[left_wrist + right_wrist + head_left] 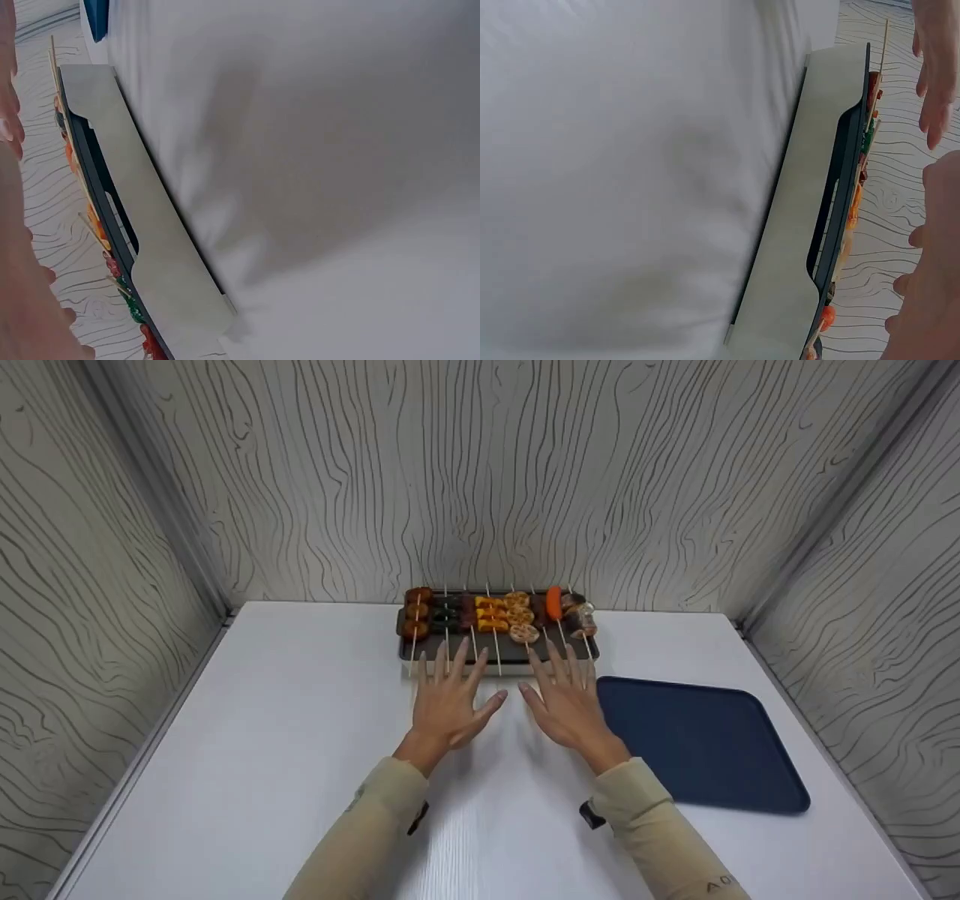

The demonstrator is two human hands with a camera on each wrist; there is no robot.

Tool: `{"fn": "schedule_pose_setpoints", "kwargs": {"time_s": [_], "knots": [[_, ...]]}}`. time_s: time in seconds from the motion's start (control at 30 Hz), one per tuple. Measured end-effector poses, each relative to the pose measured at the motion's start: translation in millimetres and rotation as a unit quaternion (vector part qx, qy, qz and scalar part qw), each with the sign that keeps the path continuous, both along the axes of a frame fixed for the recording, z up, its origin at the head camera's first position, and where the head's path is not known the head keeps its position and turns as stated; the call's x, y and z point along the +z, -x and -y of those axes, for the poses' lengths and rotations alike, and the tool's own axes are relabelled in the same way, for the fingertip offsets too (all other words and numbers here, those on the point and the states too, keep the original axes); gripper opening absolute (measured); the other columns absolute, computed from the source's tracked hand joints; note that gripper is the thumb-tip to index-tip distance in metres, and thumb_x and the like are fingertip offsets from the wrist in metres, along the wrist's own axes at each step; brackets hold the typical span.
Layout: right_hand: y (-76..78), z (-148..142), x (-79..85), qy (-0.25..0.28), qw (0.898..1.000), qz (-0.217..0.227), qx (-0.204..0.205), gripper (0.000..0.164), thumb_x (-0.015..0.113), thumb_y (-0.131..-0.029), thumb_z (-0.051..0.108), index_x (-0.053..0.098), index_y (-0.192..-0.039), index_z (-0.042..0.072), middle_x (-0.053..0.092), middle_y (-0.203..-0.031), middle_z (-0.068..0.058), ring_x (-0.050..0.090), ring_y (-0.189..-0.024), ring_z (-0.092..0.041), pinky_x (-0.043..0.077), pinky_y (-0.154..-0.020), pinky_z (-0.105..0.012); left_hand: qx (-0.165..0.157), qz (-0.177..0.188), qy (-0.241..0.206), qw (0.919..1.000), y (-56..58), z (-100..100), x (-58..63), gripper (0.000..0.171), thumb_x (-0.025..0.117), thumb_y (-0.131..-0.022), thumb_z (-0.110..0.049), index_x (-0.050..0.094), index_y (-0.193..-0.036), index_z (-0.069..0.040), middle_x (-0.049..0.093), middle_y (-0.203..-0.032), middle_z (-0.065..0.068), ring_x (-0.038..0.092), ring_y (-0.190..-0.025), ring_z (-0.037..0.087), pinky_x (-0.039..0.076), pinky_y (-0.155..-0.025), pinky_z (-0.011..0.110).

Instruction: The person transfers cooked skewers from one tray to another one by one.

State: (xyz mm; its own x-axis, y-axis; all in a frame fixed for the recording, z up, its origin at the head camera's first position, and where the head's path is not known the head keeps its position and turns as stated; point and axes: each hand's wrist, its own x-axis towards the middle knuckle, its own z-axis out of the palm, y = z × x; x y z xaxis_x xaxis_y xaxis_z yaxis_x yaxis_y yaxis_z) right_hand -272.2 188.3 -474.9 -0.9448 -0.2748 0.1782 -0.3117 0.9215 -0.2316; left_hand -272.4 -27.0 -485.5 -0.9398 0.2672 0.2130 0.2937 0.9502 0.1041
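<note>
Both hands hover with fingers spread, palms down, in front of a small grill (450,651) that has a dark top and a pale body. My left hand (448,705) is nearest the grill's left front, and my right hand (566,709) its right front. Neither holds anything. Several food skewers lie side by side across the grill: a brown skewer (417,613) at the left, yellow pieces (491,615), lotus-root slices (520,616), an orange-red sausage (553,604), and a greyish skewer (581,619) at the right. In the left wrist view the grill's pale side (142,187) stands apart from the hand.
A dark blue tray (697,742) lies flat on the white table (300,735), right of the right hand. Wood-grain patterned panels (480,472) enclose the table at the back and both sides. The grill stands close to the back panel.
</note>
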Motion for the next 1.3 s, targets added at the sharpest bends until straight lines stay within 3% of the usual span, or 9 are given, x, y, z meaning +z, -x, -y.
{"fn": "schedule_pose_setpoints", "kwargs": {"time_s": [0.4, 0.6, 0.73, 1.0, 1.3], "knots": [[-18.7, -37, 4.7, 0.047, 0.997, -0.060, -0.004, 0.063, 0.043, -0.108, 0.047, 0.035, -0.161, 0.013, 0.025, -0.167, -0.018, 0.018, -0.153, -0.045, 0.007, -0.119, -0.068, -0.050, -0.039, -0.010, 0.9979, -21.2, -30, 10.4, 0.080, 0.024, -0.098, -0.077, 0.028, -0.164, -0.030, 0.028, -0.168, 0.005, 0.026, -0.153, 0.035, 0.022, -0.121, 0.059], [-33.1, -70, 2.7, 0.082, 0.991, -0.101, -0.019, 0.058, 0.047, -0.107, 0.041, 0.043, -0.156, 0.009, 0.032, -0.163, -0.019, 0.024, -0.149, -0.046, 0.011, -0.117, -0.069, -0.105, -0.088, -0.027, 0.9902, -32.0, -52, 12.1, 0.070, 0.034, -0.102, -0.069, 0.042, -0.157, -0.026, 0.040, -0.159, 0.005, 0.042, -0.142, 0.029, 0.038, -0.113, 0.052], [-40.2, -95, 2.9, 0.111, 0.983, -0.146, -0.030, 0.053, 0.053, -0.106, 0.033, 0.050, -0.151, 0.006, 0.039, -0.158, -0.021, 0.032, -0.144, -0.048, 0.019, -0.113, -0.070, -0.133, -0.099, -0.030, 0.9858, -37.5, -66, 11.7, 0.063, 0.040, -0.103, -0.063, 0.046, -0.154, -0.025, 0.045, -0.156, 0.004, 0.047, -0.138, 0.025, 0.044, -0.108, 0.048], [-50.8, -147, 0.5, 0.151, 0.969, -0.181, -0.068, 0.046, 0.058, -0.104, 0.025, 0.055, -0.142, -0.001, 0.046, -0.149, -0.025, 0.044, -0.130, -0.052, 0.029, -0.101, -0.074, -0.152, -0.082, -0.030, 0.9845, -38.0, -95, 1.5, 0.056, 0.045, -0.104, -0.058, 0.048, -0.151, -0.027, 0.049, -0.150, -0.001, 0.053, -0.130, 0.018, 0.048, -0.103, 0.039], [-52.9, -215, -10.0, 0.117, 0.978, -0.093, -0.146, 0.055, 0.046, -0.108, 0.032, 0.042, -0.148, -0.006, 0.037, -0.149, -0.036, 0.038, -0.127, -0.062, 0.028, -0.096, -0.077, -0.156, 0.023, -0.029, 0.9870, -35.2, -121, -10.0, 0.053, 0.051, -0.104, -0.051, 0.048, -0.151, -0.028, 0.052, -0.146, -0.004, 0.058, -0.123, 0.015, 0.051, -0.098, 0.035]]}}
